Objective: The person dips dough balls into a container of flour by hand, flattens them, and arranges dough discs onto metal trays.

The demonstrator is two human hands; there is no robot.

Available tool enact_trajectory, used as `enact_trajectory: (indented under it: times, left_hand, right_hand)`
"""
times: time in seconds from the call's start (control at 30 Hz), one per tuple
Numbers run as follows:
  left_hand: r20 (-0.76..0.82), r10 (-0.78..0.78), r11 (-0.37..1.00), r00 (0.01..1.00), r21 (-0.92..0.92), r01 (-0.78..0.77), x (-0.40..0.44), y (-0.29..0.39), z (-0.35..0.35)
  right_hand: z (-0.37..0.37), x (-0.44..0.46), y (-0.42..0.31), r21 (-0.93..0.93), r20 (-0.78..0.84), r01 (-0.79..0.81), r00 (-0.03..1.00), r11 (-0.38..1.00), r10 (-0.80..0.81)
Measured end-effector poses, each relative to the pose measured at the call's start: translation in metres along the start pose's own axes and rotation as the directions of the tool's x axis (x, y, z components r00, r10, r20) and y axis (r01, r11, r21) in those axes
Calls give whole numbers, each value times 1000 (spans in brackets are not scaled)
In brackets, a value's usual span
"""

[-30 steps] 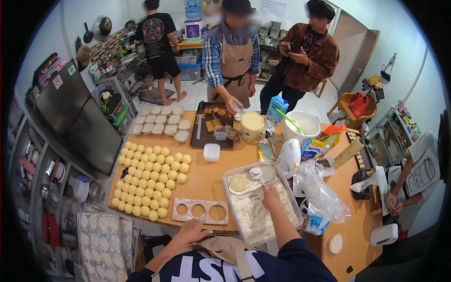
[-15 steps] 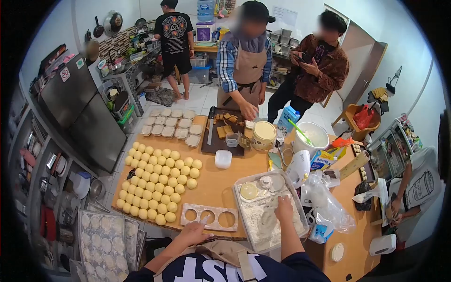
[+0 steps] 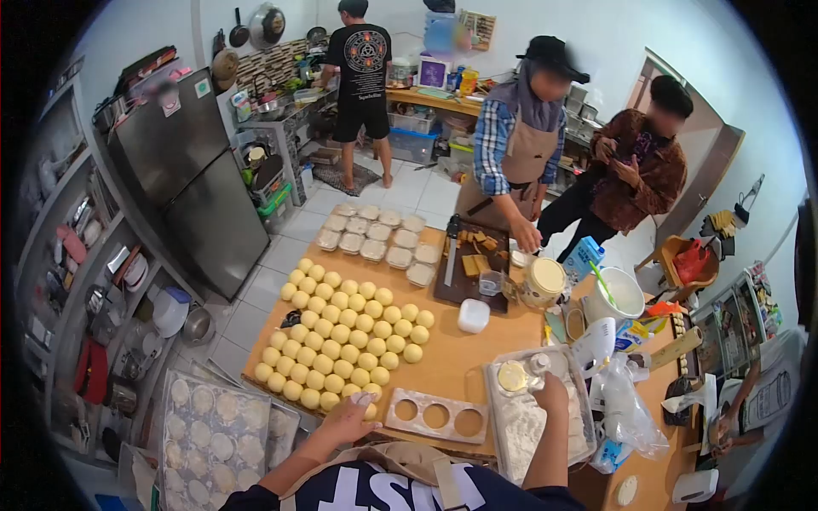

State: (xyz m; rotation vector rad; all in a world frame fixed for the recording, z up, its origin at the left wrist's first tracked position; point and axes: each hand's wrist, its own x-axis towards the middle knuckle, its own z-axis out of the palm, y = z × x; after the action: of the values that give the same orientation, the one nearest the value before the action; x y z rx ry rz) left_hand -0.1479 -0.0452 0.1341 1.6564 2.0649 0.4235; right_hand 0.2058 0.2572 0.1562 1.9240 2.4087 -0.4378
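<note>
My left hand (image 3: 349, 417) is at the near right corner of a block of round yellow dough balls (image 3: 341, 332), its floured fingers closed around one dough ball (image 3: 370, 411) at the edge. Just right of it lies a floured wooden board with three round holes (image 3: 436, 416). My right hand (image 3: 552, 393) is over a tray of flour (image 3: 521, 443), fingers closed at a white knobbed press (image 3: 539, 364); the hand partly hides the grip. Beside the press, a pale yellow disc (image 3: 513, 376) rests in the tray.
Lidded plastic cups (image 3: 372, 249) and a dark cutting board (image 3: 447, 289) with a knife stand at the back. A person in an apron (image 3: 520, 162) reaches over that board. A white bucket (image 3: 626, 294) and plastic bags (image 3: 630, 409) crowd the right. Floured trays (image 3: 213, 443) lie lower left.
My left hand has gone from the holed board to the dough balls. My right hand has moved from the loose flour to the white press. The view has turned left.
</note>
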Motion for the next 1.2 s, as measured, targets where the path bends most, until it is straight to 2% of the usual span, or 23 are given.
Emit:
enact_trajectory:
  times: [0.03,0.1,0.17,0.23,0.3,0.37,0.47,0.57,0.7,0.73,0.77,0.87,0.97,1.0,1.1,1.2]
  left_hand:
    - [-21,-9,1000,1000,-11,8,-3,-11,-1]
    - [-78,-21,999,997,-27,19,-12,-25,-9]
    - [-131,-40,998,991,-45,35,-23,-36,-22]
    - [-133,-92,995,987,-61,85,-36,-41,-41]
    - [-172,-109,992,979,-86,95,-52,-55,-47]
    - [-176,-207,974,962,-129,186,-70,-68,-49]
    - [-203,-317,945,926,-154,290,-99,-90,-43]
    - [-290,-365,923,885,-240,302,-125,-101,-39]
    - [-270,-463,870,844,-323,373,-150,-106,-47]
    - [-291,-478,863,829,-330,382,-156,-108,-45]
    - [-311,-488,859,816,-334,387,-161,-111,-43]
    - [-331,-499,857,801,-324,400,-171,-122,-40]
    - [-348,-507,853,788,-335,401,-173,-128,-46]
    - [-354,-510,850,784,-344,398,-173,-129,-48]
    - [-412,-498,858,763,-360,366,-170,-136,-43]
    - [-388,-476,862,789,-382,333,-166,-145,-35]
  right_hand:
    - [-3,4,-27,25,-2,26,1000,999,-26]
    - [14,17,-74,148,-55,238,971,960,-232]
    - [43,26,-133,181,-116,467,884,866,-453]
    - [69,32,-203,402,79,509,809,761,-583]
    - [69,21,-280,537,257,482,688,693,-678]
    - [80,19,-343,436,254,681,535,589,-806]
    - [113,22,-421,463,105,791,400,400,-911]
    - [135,26,-493,374,28,886,286,275,-958]
    - [178,52,-567,177,108,944,262,278,-959]
    - [185,55,-583,179,163,921,319,345,-934]
    - [186,55,-594,150,145,926,326,346,-934]
    - [191,54,-619,-41,159,954,300,297,-941]
    - [213,67,-641,-160,255,952,295,261,-921]
    - [220,72,-645,-175,282,957,274,232,-919]
    - [221,70,-655,-216,350,931,355,294,-867]
    - [223,66,-655,-228,314,930,350,287,-883]
